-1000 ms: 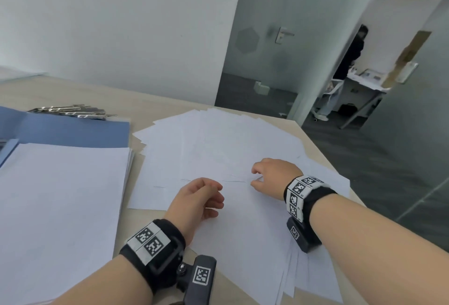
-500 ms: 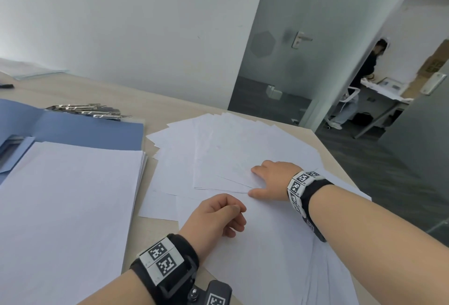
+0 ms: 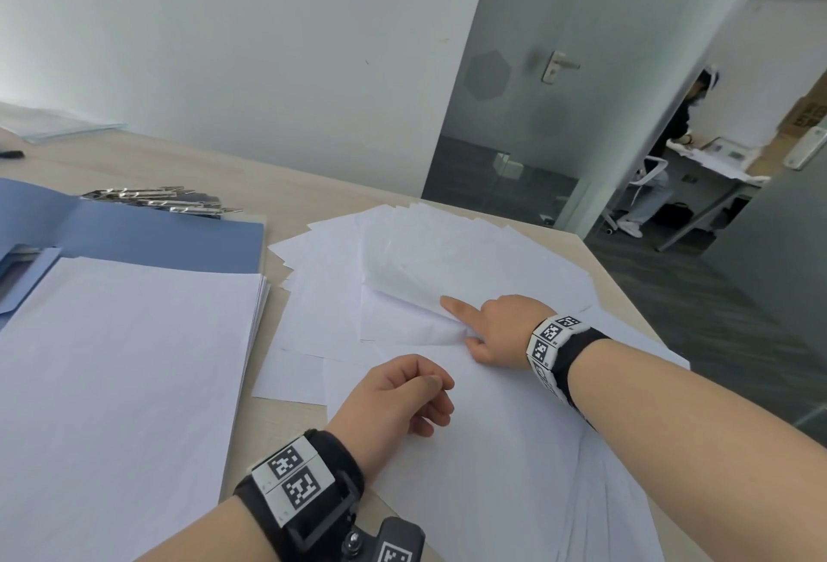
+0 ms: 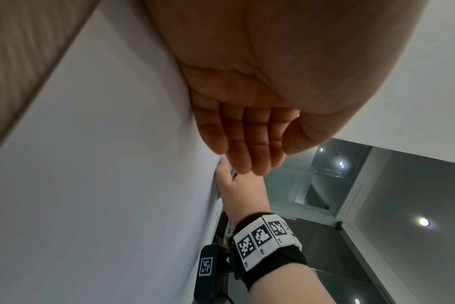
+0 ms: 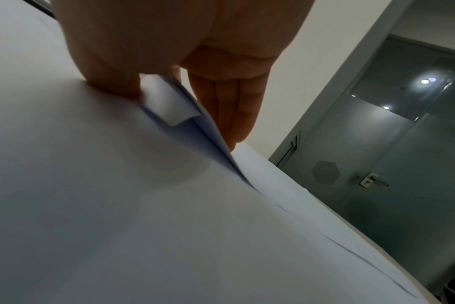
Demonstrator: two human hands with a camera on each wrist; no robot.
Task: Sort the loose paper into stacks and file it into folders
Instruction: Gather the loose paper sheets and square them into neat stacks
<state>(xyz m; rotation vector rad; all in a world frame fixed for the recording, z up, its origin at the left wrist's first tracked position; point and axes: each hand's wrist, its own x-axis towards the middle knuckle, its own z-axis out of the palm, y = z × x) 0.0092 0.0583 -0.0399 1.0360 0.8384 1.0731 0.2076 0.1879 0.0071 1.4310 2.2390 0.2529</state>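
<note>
Loose white sheets [image 3: 470, 427] lie fanned over the right half of the table. My right hand [image 3: 490, 328] pinches the near corner of a small bunch of sheets [image 3: 425, 275], index finger on top, and that corner stands raised off the pile. In the right wrist view the thumb [image 5: 112, 82] and fingers [image 5: 229, 115] have the paper corner [image 5: 169, 107] between them. The left hand [image 3: 402, 396] rests loosely curled on the pile, holding nothing; its fingers [image 4: 247, 144] show relaxed. A squared stack [image 3: 125, 382] lies on an open blue folder [image 3: 156, 239] at left.
Several metal fasteners [image 3: 156, 201] lie behind the folder. The wooden table [image 3: 268, 172] ends at a corner [image 3: 577, 239] on the right. Beyond it are a glass door [image 3: 555, 69] and a seated person [image 3: 671, 127]. More paper [image 3: 58, 125] and a dark pen [image 3: 11, 154] sit far left.
My right hand went from lying on the sheets to pinching a corner and raising it. The left hand slid back toward me, still curled.
</note>
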